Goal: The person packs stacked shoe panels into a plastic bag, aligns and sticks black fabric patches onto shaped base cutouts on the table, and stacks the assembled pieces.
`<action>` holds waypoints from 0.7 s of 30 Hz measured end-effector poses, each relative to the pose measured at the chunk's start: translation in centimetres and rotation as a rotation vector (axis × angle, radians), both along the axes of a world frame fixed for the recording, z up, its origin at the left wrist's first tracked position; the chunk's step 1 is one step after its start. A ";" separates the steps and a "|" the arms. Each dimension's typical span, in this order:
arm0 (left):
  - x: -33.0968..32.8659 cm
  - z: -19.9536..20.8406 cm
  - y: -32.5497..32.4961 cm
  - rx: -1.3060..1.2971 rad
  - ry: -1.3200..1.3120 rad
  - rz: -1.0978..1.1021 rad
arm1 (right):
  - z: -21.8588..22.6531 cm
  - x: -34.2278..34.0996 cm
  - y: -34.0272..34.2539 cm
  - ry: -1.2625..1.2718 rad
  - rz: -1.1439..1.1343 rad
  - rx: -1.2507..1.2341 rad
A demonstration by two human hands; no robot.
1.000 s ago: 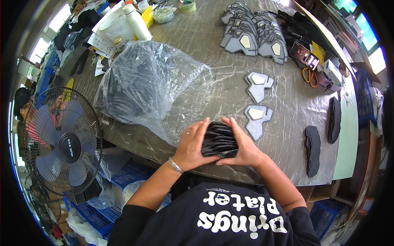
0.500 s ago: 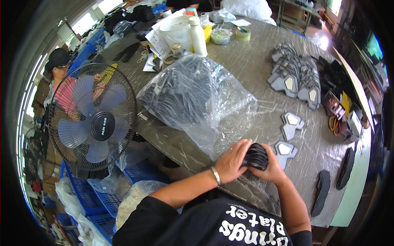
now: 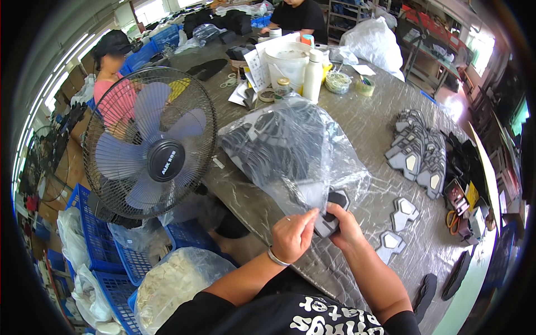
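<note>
A clear plastic bag (image 3: 268, 145) filled with dark grey pieces lies on the table ahead of me, its mouth toward my hands. With thumb and fingers pinched together, my left hand (image 3: 293, 237) grips the edge of the bag's mouth. My right hand (image 3: 347, 228) is wrapped around a stack of grey-black pads (image 3: 325, 225), held at the bag's opening; part of the stack shows through the film. To the right of that hand lie two loose grey pads with pale patches, a nearer pad (image 3: 391, 245) and a farther pad (image 3: 405, 213).
A standing fan (image 3: 164, 160) is at the left, above blue crates (image 3: 97, 234). A white bottle (image 3: 312, 75) and bucket (image 3: 286, 61) stand behind the bag. Rows of stacked pads (image 3: 410, 148), orange-handled scissors (image 3: 452, 222) and dark strips (image 3: 456, 273) lie right. Two people are beyond.
Both hands were closed around the dark stack near the table edge. Now the stack is at the bag's mouth in my right hand, and my left has shifted to the bag's edge.
</note>
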State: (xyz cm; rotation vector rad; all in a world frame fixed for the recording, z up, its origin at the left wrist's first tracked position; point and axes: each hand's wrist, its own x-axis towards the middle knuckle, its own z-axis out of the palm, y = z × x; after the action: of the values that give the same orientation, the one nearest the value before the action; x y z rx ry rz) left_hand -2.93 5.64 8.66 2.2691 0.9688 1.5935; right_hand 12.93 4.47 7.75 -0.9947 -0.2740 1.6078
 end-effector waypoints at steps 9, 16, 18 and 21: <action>0.0 3.3 2.4 0.071 -0.177 -0.151 | 5.1 -5.1 7.1 -0.360 0.053 0.111; -0.2 5.4 2.9 0.063 -0.236 -0.114 | 3.3 -4.3 7.6 -0.461 0.049 0.101; 0.0 5.3 2.3 -0.008 -0.240 -0.222 | -0.5 -1.9 6.7 -0.876 0.208 0.562; -0.2 4.2 2.5 -0.112 -0.325 -0.230 | 0.3 -3.9 8.6 -0.728 0.135 0.378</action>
State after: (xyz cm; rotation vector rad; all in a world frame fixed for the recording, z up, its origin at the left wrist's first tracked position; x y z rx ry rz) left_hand -3.12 8.18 12.81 1.8899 0.6701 1.6886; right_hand 9.07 13.05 8.09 -1.2424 -1.1154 1.1858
